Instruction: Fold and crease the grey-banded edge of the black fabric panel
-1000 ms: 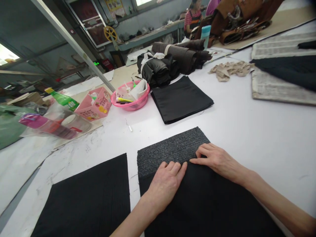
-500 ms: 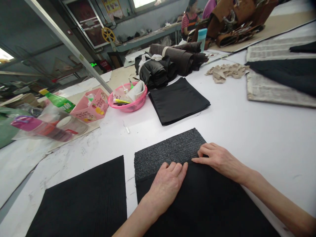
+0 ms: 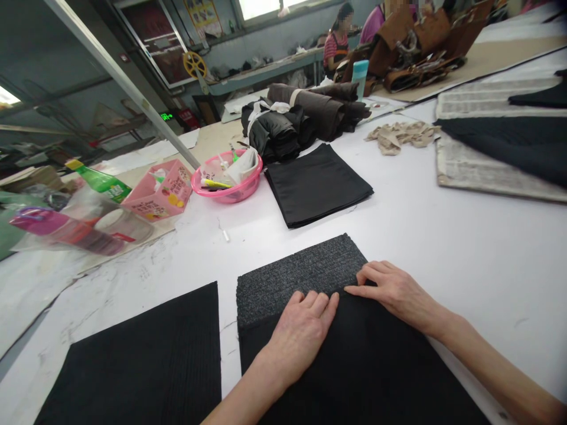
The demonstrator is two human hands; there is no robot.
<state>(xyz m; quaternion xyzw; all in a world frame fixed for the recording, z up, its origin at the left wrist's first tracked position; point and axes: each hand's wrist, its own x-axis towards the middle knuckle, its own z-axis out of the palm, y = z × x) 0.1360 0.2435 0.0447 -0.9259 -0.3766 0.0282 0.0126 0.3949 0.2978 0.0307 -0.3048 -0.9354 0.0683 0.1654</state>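
Both hands are at the seam between a black fabric piece (image 3: 376, 366) and a speckled dark-grey textured strip (image 3: 301, 273) on the white table. My left hand (image 3: 303, 327) is closed, its fingers curled down onto the black fabric along that edge; the fingertips are partly hidden. Just to its right, my right hand (image 3: 394, 292) has its fingers bent and closed on the fabric edge near the strip's right end, the thumb or a finger stretched along the seam. The black fabric lies flat and runs out of view at the bottom.
To the left lies another black fabric stack (image 3: 142, 354). Beyond the strip are a black sheet pile (image 3: 319, 183), a pink basin (image 3: 227, 195) and fabric rolls (image 3: 310, 106). A pink box (image 3: 159, 192) and bottles stand left. Fabric-topped boards (image 3: 500, 177) lie right. People sit at the back.
The camera view has shifted slightly, so the background and table items sit a little further left. Both hands stay at the same seam, with hardly any movement.
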